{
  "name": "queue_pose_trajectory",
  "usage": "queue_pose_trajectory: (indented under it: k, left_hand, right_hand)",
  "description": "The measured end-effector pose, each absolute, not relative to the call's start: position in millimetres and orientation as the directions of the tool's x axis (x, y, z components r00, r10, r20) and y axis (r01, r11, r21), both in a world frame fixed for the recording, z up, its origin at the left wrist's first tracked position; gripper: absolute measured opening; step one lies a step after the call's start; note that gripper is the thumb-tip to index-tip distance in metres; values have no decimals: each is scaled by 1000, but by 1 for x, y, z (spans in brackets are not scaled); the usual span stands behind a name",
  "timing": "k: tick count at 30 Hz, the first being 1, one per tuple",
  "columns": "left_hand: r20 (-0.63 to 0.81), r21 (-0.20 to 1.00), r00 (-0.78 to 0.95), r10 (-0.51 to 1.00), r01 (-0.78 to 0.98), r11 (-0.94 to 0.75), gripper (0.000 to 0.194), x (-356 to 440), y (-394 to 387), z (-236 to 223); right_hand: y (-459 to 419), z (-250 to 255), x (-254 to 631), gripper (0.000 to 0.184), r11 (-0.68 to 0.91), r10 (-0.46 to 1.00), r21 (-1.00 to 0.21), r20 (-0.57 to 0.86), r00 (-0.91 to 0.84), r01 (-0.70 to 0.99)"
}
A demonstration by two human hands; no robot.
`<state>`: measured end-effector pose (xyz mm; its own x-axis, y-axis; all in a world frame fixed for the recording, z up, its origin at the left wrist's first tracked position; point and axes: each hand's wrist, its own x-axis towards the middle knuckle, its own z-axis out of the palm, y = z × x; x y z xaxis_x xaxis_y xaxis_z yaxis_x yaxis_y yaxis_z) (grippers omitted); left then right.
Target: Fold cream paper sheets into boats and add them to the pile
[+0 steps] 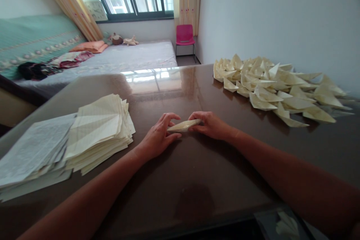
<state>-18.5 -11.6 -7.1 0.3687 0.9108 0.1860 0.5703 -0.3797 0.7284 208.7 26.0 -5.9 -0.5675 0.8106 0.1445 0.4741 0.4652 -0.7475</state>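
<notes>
Handling folded paper point(184, 125) at centre of counter point(185, 172), between sheet stack point(95, 122) and folded-paper pile point(261, 97).
Pinching one end in right hand point(210, 124); curving left hand point(158, 135), wide-fingered, around the other. Press creases lightly, evenly; avoid crushing pointed tips.

Readable text: none to call at this moment!
White sheets point(36, 150): grey marks crowd the top page, but they're blurred, and no word comes through.
Cream stack point(94, 122): faint rows run over the uppermost sheet, too pale to read.
Folded pieces point(264, 101): no letter legible here either.
</notes>
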Motion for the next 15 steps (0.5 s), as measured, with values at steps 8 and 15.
queue_pose_trajectory:
  k: [8,15]
  left_hand:
    - [227,661,453,862,579,-478,13,-29,-9,-7]
    - [251,493,529,811,651,-577,25,-26,-12,-6]
  right_hand:
    - [33,1,220,30,413,818,-769,79,-570,487]
    - [33,-6,212,12,365,850,-809,89,-518,460]
